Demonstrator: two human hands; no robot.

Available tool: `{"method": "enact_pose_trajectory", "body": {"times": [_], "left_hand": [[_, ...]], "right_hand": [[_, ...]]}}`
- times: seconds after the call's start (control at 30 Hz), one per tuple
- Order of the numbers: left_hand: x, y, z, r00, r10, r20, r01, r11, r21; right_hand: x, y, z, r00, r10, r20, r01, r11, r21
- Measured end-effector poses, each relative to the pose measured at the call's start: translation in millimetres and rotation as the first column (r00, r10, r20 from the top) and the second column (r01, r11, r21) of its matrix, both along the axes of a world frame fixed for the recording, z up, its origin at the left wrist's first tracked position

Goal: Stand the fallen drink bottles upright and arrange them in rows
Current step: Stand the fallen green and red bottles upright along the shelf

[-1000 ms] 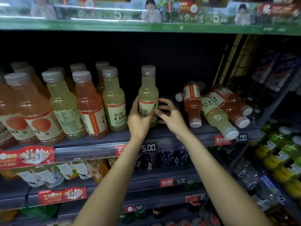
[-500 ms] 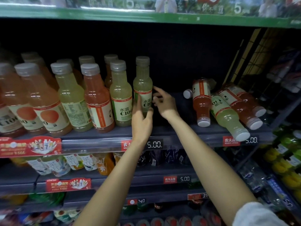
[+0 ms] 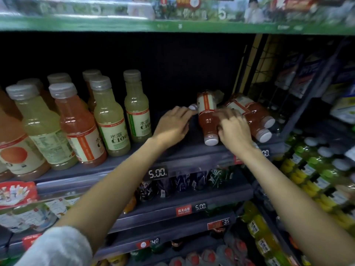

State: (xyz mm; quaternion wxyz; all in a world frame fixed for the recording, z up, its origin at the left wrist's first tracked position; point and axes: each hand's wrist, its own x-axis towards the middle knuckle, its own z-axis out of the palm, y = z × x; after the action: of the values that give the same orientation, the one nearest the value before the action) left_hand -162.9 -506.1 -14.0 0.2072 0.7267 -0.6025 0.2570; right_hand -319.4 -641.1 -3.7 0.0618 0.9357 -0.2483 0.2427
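Several upright bottles, pale green and orange-red with grey caps, stand in rows at the left of the dark shelf (image 3: 192,160); the rightmost is a pale green bottle (image 3: 137,112). To the right an orange-red bottle (image 3: 207,121) lies on its side, cap towards me. Two more fallen red bottles (image 3: 257,121) lie beside it. My left hand (image 3: 172,125) reaches to the left of the fallen bottle, fingertips at a white cap (image 3: 193,107) behind it. My right hand (image 3: 234,131) rests over the fallen bottles and hides what is beneath it.
A wire mesh divider (image 3: 265,60) closes the shelf on the right. A green shelf edge (image 3: 172,25) runs overhead. Price tags (image 3: 157,172) line the shelf front. Lower shelves and the rack at the right (image 3: 307,169) hold more bottles.
Both hands have let go of the pale green bottle, which now stands upright beside the row, and have moved right to the fallen bottles.
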Motion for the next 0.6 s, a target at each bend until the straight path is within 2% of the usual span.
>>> {"method": "enact_pose_trajectory", "body": {"times": [0.13, 0.2, 0.27, 0.4, 0.43, 0.5, 0.6], "left_hand": [[14, -45, 7, 0.970, -0.076, 0.232, 0.022, 0.974, 0.227], [15, -58, 6, 0.961, -0.107, 0.255, 0.021, 0.948, 0.317], [15, -64, -1, 0.967, -0.109, 0.230, 0.039, 0.956, 0.291], [16, -61, -13, 0.939, -0.091, 0.333, 0.034, 0.984, 0.172], [14, -58, -16, 0.954, -0.090, 0.287, 0.058, 0.991, 0.121], [6, -47, -16, 0.989, -0.109, 0.104, 0.112, 0.994, -0.021], [-14, -22, -9, 0.980, -0.133, -0.150, 0.113, 0.985, -0.131]], "right_hand": [[-1, 2, -3, 0.993, -0.104, -0.057, 0.104, 0.995, -0.004], [-1, 2, -3, 0.977, -0.176, -0.120, 0.180, 0.984, 0.015], [-1, 1, -2, 0.960, -0.217, -0.176, 0.224, 0.974, 0.019], [-6, -5, 0, 0.968, -0.180, -0.173, 0.198, 0.976, 0.095], [-8, -7, 2, 0.972, -0.168, -0.164, 0.188, 0.975, 0.119], [-10, -11, 3, 0.976, -0.151, -0.159, 0.173, 0.975, 0.141], [-11, -13, 3, 0.972, -0.151, -0.177, 0.176, 0.976, 0.132]]}}
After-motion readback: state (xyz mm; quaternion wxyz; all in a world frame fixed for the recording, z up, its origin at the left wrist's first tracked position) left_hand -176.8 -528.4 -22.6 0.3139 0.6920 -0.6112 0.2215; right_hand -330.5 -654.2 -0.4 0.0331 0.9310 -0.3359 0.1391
